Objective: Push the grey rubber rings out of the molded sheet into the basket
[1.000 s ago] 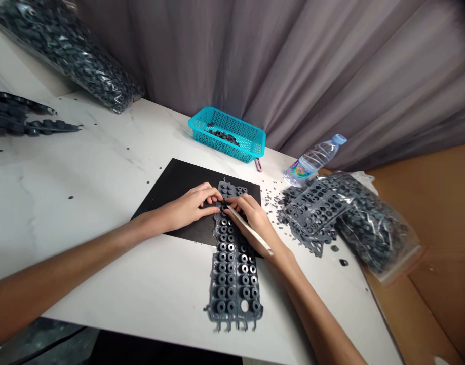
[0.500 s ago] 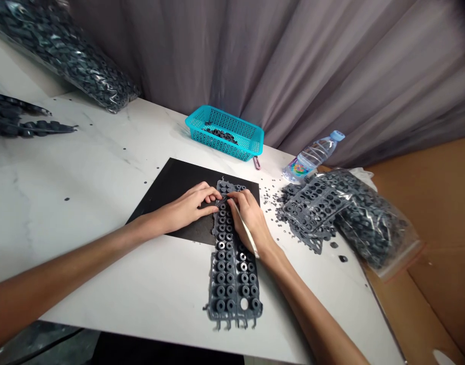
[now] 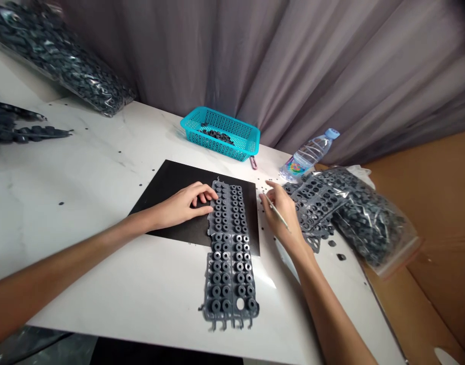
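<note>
In view are one grey moulded sheet [image 3: 230,253], one black mat [image 3: 171,190], one teal basket [image 3: 244,147], one water bottle [image 3: 308,154] and one thin stick [image 3: 277,213]. Bags of grey parts number two: a left bag [image 3: 65,68] and a right bag [image 3: 373,225]. The spent sheets [image 3: 312,200] number perhaps three, though the pile is tangled.

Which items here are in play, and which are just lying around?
In use: left hand pressing the grey ring sheet; right hand gripping a thin stick; black mat underneath.
Lying about, untouched: teal basket, water bottle, punched sheets, bagged parts, far bag.
</note>
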Available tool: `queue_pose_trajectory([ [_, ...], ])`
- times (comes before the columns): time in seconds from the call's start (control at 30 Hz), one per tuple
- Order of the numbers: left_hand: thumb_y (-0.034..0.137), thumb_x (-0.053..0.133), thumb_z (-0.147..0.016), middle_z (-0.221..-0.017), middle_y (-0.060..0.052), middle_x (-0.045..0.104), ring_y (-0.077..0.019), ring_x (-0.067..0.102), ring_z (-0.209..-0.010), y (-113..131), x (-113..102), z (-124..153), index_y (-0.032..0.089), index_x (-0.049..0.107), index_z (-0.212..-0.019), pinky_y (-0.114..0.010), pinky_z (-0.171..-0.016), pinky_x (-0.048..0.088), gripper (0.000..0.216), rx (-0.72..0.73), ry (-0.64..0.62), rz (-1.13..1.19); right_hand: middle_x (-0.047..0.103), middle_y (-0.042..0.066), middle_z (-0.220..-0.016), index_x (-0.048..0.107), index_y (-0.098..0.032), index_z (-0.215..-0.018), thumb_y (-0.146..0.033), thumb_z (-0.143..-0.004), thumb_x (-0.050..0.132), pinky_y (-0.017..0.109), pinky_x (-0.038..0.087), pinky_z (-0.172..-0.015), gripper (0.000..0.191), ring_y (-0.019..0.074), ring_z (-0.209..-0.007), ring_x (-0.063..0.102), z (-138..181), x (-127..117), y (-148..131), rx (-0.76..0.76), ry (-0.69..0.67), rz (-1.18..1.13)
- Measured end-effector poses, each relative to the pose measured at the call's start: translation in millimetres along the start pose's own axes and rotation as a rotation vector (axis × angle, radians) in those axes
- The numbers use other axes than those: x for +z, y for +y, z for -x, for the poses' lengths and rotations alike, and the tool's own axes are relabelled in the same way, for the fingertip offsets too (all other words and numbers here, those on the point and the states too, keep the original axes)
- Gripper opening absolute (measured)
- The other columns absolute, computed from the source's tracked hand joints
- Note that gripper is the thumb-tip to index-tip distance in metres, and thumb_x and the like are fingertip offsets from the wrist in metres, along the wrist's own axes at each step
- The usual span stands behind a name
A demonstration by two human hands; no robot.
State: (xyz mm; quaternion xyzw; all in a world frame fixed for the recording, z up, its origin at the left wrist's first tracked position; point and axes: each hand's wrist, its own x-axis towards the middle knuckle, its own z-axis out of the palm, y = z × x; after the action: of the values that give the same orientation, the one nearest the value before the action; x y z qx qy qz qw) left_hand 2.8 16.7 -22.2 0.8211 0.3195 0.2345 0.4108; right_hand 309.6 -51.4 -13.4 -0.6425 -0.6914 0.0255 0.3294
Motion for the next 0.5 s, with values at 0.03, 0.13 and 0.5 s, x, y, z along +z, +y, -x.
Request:
queue_pose_trajectory([
  [0.03, 0.046, 0.063, -0.100, -0.118, -0.005, 0.062, -0.0206, 0.061, -0.099, 2, 2, 0, 0.027, 0.067, -0.121, -0.037, -0.088, 0.053, 0.029, -0.003, 0.019, 0.003, 0.069, 0.006, -0.089, 0.059, -0.018, -0.134, -0.040, -0.105, 0.055, 0.042, 0.054, -0.079, 0.036, 0.0262, -0.078, 0.065, -1, 3, -9, -0.018, -0.042, -0.067],
  [0.13, 0.050, 0.065, -0.100, -0.123, -0.004, 0.061, -0.0222, 0.061, -0.107, 8, 9, -2, 0.029, 0.067, -0.121, -0.040, -0.096, 0.052, 0.030, 0.009, 0.067, -0.070, 0.071, 0.004, -0.092, 0.064, -0.022, -0.121, -0.044, -0.105, 0.060, 0.037, 0.055, -0.076, 0.028, 0.0230, -0.079, 0.066, -2, 11, -32, -0.096, -0.196, -0.257],
  [0.5, 0.058, 0.071, -0.095, -0.125, -0.004, 0.057, -0.0255, 0.060, -0.118, 11, 17, -4, 0.030, 0.057, -0.131, -0.046, -0.107, 0.050, 0.047, 0.020, 0.057, -0.244, 0.074, 0.006, -0.099, 0.071, -0.025, -0.104, -0.047, -0.106, 0.064, 0.039, 0.052, -0.086, 0.024, 0.0255, -0.096, 0.064, -6, 18, -42, -0.308, -0.306, -0.201],
])
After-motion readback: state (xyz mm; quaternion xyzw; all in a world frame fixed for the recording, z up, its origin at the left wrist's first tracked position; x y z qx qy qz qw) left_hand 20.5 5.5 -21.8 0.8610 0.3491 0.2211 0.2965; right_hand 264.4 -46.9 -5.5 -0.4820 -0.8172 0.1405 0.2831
